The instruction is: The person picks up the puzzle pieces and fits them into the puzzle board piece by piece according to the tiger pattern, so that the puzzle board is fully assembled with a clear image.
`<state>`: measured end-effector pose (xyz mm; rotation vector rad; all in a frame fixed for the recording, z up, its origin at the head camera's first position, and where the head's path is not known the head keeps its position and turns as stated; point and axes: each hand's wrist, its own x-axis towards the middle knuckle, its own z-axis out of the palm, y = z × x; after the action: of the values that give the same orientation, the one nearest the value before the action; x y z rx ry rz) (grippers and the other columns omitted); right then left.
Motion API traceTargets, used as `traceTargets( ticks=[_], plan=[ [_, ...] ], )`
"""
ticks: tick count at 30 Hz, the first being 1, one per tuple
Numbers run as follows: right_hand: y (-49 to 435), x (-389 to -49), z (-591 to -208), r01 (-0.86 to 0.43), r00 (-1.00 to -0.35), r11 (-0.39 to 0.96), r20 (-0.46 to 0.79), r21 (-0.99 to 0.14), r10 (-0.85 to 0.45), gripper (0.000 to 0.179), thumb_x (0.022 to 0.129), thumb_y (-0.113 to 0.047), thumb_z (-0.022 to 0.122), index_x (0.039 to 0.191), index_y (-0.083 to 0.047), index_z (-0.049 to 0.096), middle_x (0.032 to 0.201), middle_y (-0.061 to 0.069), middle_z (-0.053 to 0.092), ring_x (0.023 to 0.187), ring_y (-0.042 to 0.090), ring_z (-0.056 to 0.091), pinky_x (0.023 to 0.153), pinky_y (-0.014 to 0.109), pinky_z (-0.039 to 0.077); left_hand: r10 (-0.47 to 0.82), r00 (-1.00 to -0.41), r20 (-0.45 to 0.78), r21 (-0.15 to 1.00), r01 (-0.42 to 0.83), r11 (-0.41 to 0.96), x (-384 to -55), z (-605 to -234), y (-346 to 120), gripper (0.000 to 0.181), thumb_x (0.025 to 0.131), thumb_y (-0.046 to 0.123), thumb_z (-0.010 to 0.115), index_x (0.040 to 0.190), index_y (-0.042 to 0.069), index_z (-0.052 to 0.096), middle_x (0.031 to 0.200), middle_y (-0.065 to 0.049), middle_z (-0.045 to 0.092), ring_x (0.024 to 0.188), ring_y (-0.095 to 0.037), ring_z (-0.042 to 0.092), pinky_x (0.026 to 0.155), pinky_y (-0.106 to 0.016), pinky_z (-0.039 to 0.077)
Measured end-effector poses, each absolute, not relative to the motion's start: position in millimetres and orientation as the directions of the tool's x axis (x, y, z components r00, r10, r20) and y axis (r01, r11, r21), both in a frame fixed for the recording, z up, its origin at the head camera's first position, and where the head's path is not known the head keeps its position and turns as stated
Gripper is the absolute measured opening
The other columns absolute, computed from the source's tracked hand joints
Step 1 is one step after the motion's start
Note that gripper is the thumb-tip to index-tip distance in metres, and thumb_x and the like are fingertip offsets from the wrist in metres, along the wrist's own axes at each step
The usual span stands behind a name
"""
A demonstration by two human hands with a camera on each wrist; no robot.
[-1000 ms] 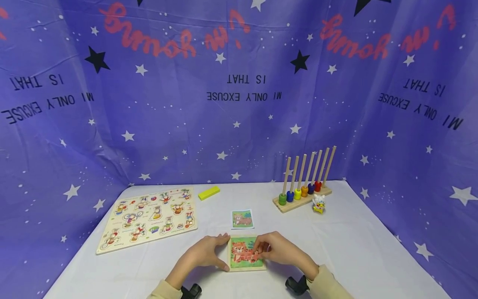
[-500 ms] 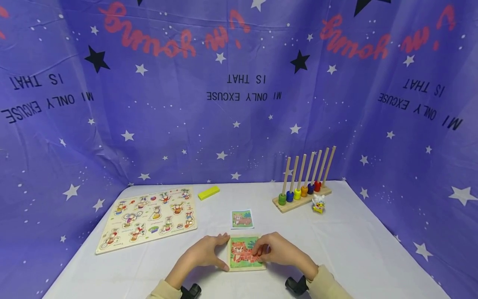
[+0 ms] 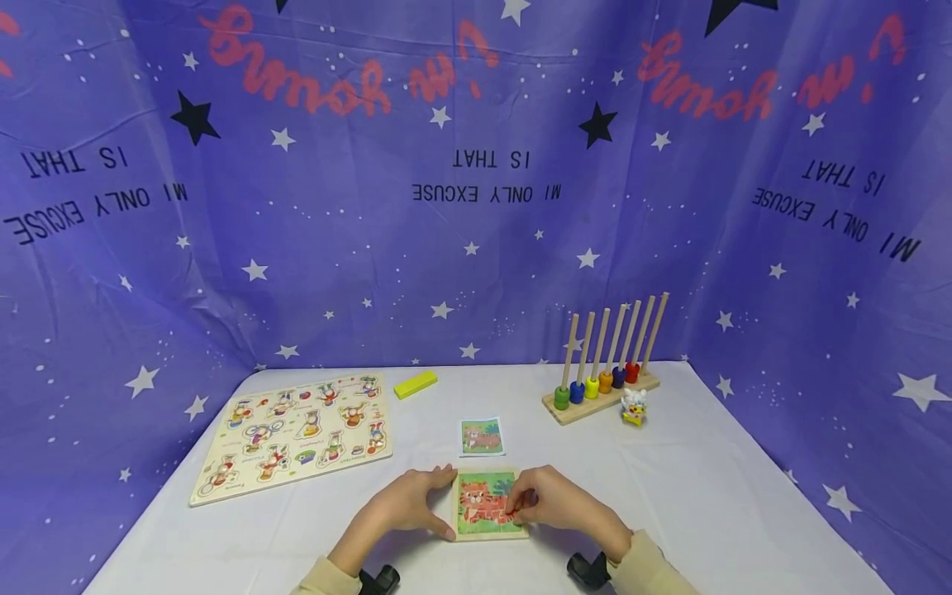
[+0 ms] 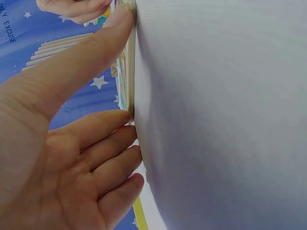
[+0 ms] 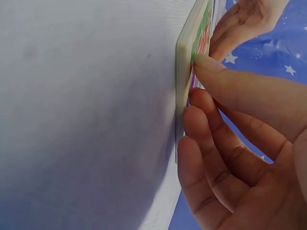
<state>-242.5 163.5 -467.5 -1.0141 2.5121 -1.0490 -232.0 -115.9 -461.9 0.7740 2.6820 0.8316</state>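
Observation:
A square wooden jigsaw puzzle (image 3: 483, 487) with an orange tiger on green lies flat at the table's near middle. My left hand (image 3: 405, 500) holds steady its left side, thumb at the near corner and fingertips at the far one. In the left wrist view those fingers (image 4: 110, 139) are nearly straight against the puzzle's edge. My right hand (image 3: 554, 496) is over the right side, thumb and forefinger pinching a puzzle piece (image 3: 510, 511) at the tiger's rear. The other right fingers (image 5: 199, 122) are curled beside the wooden rim, and the hand hides that part of the picture.
Just beyond the puzzle lies a small picture card (image 3: 482, 436). A large peg puzzle board (image 3: 297, 434) is at the left, near a yellow block (image 3: 416, 384). To the right stand a wooden peg rack (image 3: 602, 397) with coloured beads and a small toy figure (image 3: 635, 407).
My right thumb and forefinger shift slightly over the tiger's rear part. The left hand keeps its place at the puzzle's left side, and the other objects stay where they were.

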Motion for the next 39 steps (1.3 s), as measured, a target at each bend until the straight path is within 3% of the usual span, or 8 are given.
traceTargets(
  ticks=[7,14,18,21,25,28,33,39],
  plan=[
    [164,-244,-468,-0.516,-0.726,0.499,0.047,-0.697,-0.686,0.013,0.08,-0.001,0.076,0.087,-0.012,0.073,0.082,-0.01,0.064,0.069,0.001,0.056,0.062,0.018,0.052,0.544,-0.836,-0.066,0.579,0.412,0.704,-232,-461,-117,0.092,0.062,0.039,0.087,0.138,0.002,0.051,0.145,-0.014,0.046,0.132,-0.036,0.042,0.11,-0.053,0.032],
    [173,-248,-467,-0.586,-0.671,0.441,0.102,-0.68,-0.735,0.006,0.087,-0.015,0.073,0.093,-0.013,0.073,0.088,-0.008,0.068,0.073,0.0,0.057,0.065,0.019,0.053,0.564,-0.824,-0.053,0.568,0.44,0.696,-234,-461,-118,0.09,0.066,0.041,0.085,0.139,0.003,0.05,0.145,-0.013,0.046,0.133,-0.037,0.041,0.11,-0.054,0.031],
    [182,-249,-459,-0.618,-0.729,0.518,0.186,-0.591,-0.659,0.014,0.089,-0.02,0.07,0.099,-0.012,0.074,0.093,-0.007,0.068,0.082,0.006,0.06,0.071,0.026,0.054,0.553,-0.832,0.044,0.56,0.479,0.676,-238,-460,-119,0.08,0.071,0.038,0.082,0.136,0.001,0.053,0.141,-0.016,0.05,0.131,-0.04,0.043,0.11,-0.055,0.031],
    [186,-251,-453,-0.628,-0.776,0.627,0.31,-0.461,-0.549,0.028,0.089,-0.027,0.071,0.112,-0.013,0.071,0.105,-0.002,0.068,0.098,0.017,0.061,0.083,0.039,0.053,0.489,-0.859,0.153,0.551,0.485,0.679,-240,-458,-118,0.071,0.076,0.034,0.08,0.134,0.0,0.055,0.138,-0.019,0.051,0.13,-0.043,0.042,0.109,-0.057,0.03],
    [188,-254,-448,-0.578,-0.781,0.766,0.462,-0.279,-0.421,0.056,0.086,-0.042,0.071,0.135,-0.019,0.058,0.134,0.009,0.056,0.123,0.032,0.049,0.098,0.056,0.041,0.377,-0.87,0.317,0.488,0.491,0.722,-240,-456,-112,0.07,0.081,0.036,0.076,0.137,0.002,0.052,0.142,-0.018,0.048,0.134,-0.042,0.037,0.113,-0.059,0.02],
    [188,-257,-445,-0.535,-0.774,0.823,0.502,-0.19,-0.387,0.074,0.084,-0.052,0.069,0.147,-0.024,0.042,0.152,0.012,0.036,0.139,0.04,0.027,0.106,0.067,0.024,0.319,-0.847,0.425,0.386,0.489,0.782,-243,-453,-108,0.079,0.081,0.046,0.074,0.144,0.007,0.045,0.149,-0.013,0.039,0.14,-0.037,0.027,0.115,-0.061,0.007],
    [184,-263,-439,-0.485,-0.798,0.864,0.474,-0.139,-0.372,0.095,0.078,-0.069,0.062,0.154,-0.027,0.025,0.161,0.013,0.005,0.143,0.048,-0.004,0.104,0.075,-0.009,0.267,-0.817,0.51,0.228,0.428,0.874,-248,-445,-104,0.098,0.074,0.069,0.066,0.152,0.022,0.03,0.159,-0.002,0.019,0.146,-0.032,0.004,0.107,-0.073,-0.006],
    [183,-268,-432,-0.414,-0.843,0.903,0.424,-0.115,-0.333,0.104,0.073,-0.079,0.057,0.155,-0.028,0.018,0.161,0.011,-0.008,0.142,0.045,-0.014,0.103,0.075,-0.012,0.247,-0.852,0.462,0.205,0.374,0.905,-248,-442,-102,0.113,0.063,0.086,0.057,0.154,0.032,0.017,0.162,0.0,-0.001,0.144,-0.035,-0.016,0.104,-0.075,-0.009]
  ],
)
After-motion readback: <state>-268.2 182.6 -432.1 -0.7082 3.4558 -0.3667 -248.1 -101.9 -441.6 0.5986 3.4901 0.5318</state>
